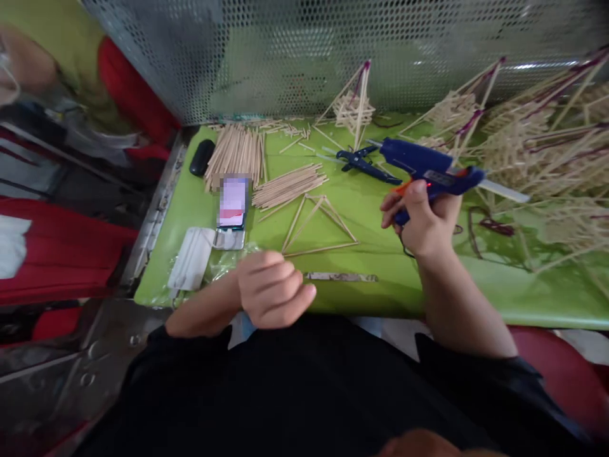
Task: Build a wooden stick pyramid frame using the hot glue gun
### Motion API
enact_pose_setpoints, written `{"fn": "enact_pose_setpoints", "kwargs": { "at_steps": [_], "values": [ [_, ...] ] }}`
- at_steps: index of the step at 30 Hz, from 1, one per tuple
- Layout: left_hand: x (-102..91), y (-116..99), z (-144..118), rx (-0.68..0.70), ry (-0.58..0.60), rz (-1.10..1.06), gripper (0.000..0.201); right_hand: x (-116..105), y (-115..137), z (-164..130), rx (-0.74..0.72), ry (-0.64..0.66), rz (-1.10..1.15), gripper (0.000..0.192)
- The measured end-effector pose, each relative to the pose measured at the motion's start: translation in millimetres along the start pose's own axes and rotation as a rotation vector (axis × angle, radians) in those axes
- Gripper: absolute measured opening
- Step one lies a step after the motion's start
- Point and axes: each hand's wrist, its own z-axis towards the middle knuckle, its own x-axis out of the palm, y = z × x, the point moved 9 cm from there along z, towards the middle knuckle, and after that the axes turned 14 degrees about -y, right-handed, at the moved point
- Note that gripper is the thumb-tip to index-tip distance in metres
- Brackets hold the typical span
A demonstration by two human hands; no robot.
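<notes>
1. A green table runs across the view, with a perforated metal screen standing behind it.
2. Heaps of finished stick frames crowd the table's right side, some tied with purple thread.
3. The blue glue gun is held above the table right of centre, nozzle pointing left toward the blue cutters.
4. The right hand is wrapped tight around the gun's grip (one finger lies at the orange trigger).
5. The left hand rests at the near table edge, fingers curled loosely inward; whether it holds anything cannot be told.
6. A stick pyramid lies between the hands, beside loose stick bundles and a phone.
</notes>
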Motion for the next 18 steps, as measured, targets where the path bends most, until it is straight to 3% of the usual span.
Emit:
{"fn": "enact_pose_setpoints", "kwargs": {
  "at_steps": [3,5,7,9,11,12,13,14,15,16,18],
  "values": [
    [0.3,-44.5,24.1,0.318,-0.056,-0.197,0.023,-1.3,-5.7,4.7,-0.031,-0.034,-0.044,0.054],
    [5.5,-54.0,35.8,0.275,-0.084,-0.418,0.028,0.3,-10.5,9.4,-0.043,-0.033,-0.032,0.054],
    [30.1,-49.2,42.4,-0.025,0.085,-0.756,0.026,2.3,-14.3,14.4,-0.056,-0.031,-0.012,0.055],
    [66.5,-47.4,31.7,-0.482,0.401,-1.088,0.026,5.3,-16.6,17.9,-0.067,-0.015,0.004,0.057],
    [89.7,-57.6,7.5,-0.997,0.700,-1.313,0.027,8.6,-17.7,19.1,-0.073,0.013,0.013,0.059],
    [92.4,-65.2,-2.0,-1.231,0.780,-1.377,0.028,9.4,-17.6,19.1,-0.077,0.020,0.013,0.060],
    [90.2,-72.6,-5.1,-1.397,0.786,-1.415,0.027,9.1,-17.0,19.0,-0.082,0.019,0.012,0.060],
    [84.9,-76.8,-1.0,-1.472,0.710,-1.420,0.026,8.4,-16.3,18.8,-0.084,0.016,0.007,0.060],
    [76.0,-78.0,9.8,-1.423,0.581,-1.374,0.021,7.6,-15.7,18.6,-0.081,0.016,0.000,0.060],
    [63.0,-80.1,23.6,-1.289,0.466,-1.279,0.017,6.8,-14.9,18.6,-0.075,0.019,-0.009,0.059],
    [36.7,-81.0,31.7,-1.103,0.423,-0.807,0.032,5.6,-11.8,18.7,-0.067,0.040,-0.021,0.055]
  ]
}}
